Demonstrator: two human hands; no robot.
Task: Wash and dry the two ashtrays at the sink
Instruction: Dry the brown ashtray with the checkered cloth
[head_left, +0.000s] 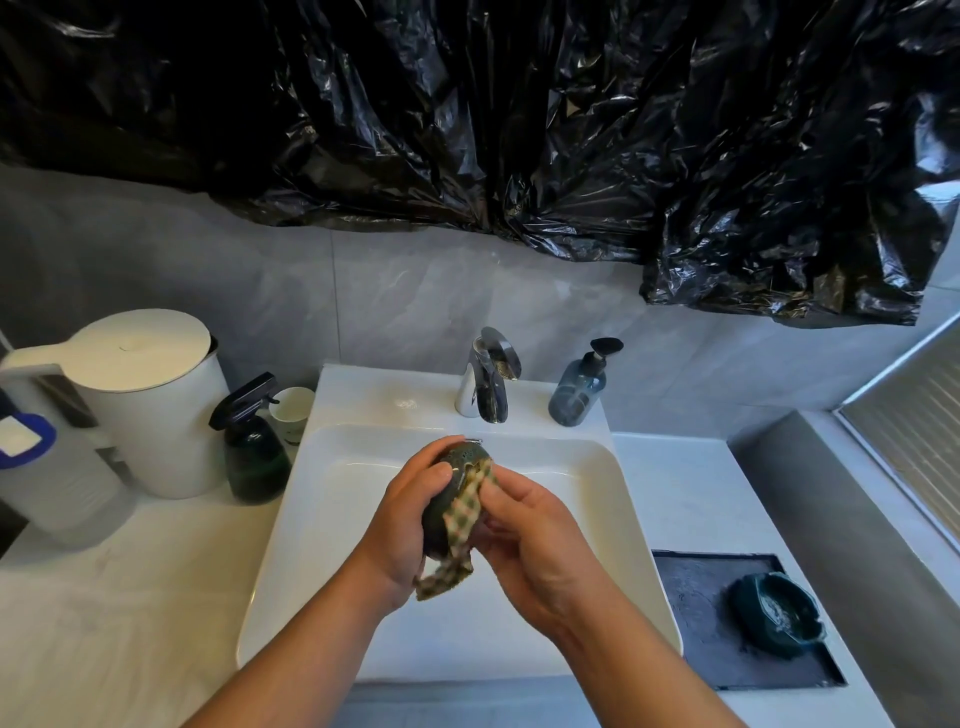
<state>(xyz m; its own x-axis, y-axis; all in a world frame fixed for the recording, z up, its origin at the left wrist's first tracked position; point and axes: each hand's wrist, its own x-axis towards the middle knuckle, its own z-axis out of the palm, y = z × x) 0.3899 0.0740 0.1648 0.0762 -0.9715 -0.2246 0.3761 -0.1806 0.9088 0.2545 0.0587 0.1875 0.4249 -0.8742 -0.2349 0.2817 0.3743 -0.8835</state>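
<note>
wall: grey marbled tiles | upper wall: draped with crumpled black plastic sheeting | furniture: white countertop | far right: slatted window

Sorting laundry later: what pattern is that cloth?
The cloth is checked, green and beige; head view.

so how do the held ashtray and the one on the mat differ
The held ashtray is tipped on edge in the left hand; the mat ashtray sits flat, untouched. A checked cloth partly wraps the held one; the other is bare. Both look dark green.
</note>
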